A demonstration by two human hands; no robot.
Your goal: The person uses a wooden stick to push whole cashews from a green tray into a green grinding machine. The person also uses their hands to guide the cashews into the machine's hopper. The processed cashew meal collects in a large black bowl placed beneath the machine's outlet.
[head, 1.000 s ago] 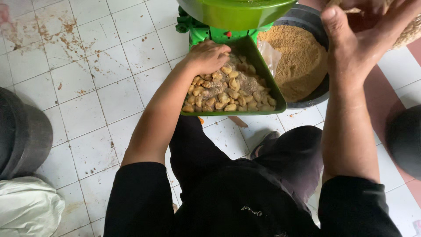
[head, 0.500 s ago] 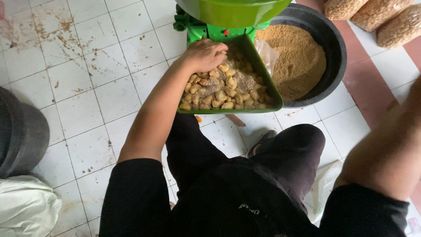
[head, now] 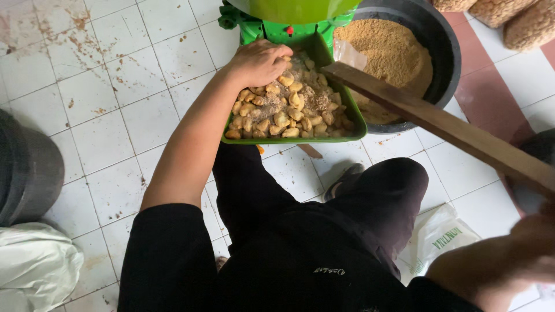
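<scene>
My left hand (head: 258, 61) rests palm down on a heap of tan, chunky pieces (head: 289, 110) in the green feed tray (head: 357, 124) of a green grinding machine (head: 289, 23). Its fingers curl over the pieces at the tray's upper left. My right hand (head: 523, 254) is at the lower right edge, blurred, and holds one end of a long brown wooden stick (head: 428, 118). The stick's far end reaches over the tray's right rim.
A black basin (head: 445, 58) of fine brown meal (head: 393, 55) stands right of the machine. Filled sacks (head: 509, 17) lie at the top right. A dark bucket (head: 26, 173) and a white bag (head: 34, 271) are at the left, another white bag (head: 442, 240) by my knee.
My right arm dropped from the sacks at the top right down to the lower right. It now holds a wooden stick pointing at the tray. My left hand stayed on the pieces.
</scene>
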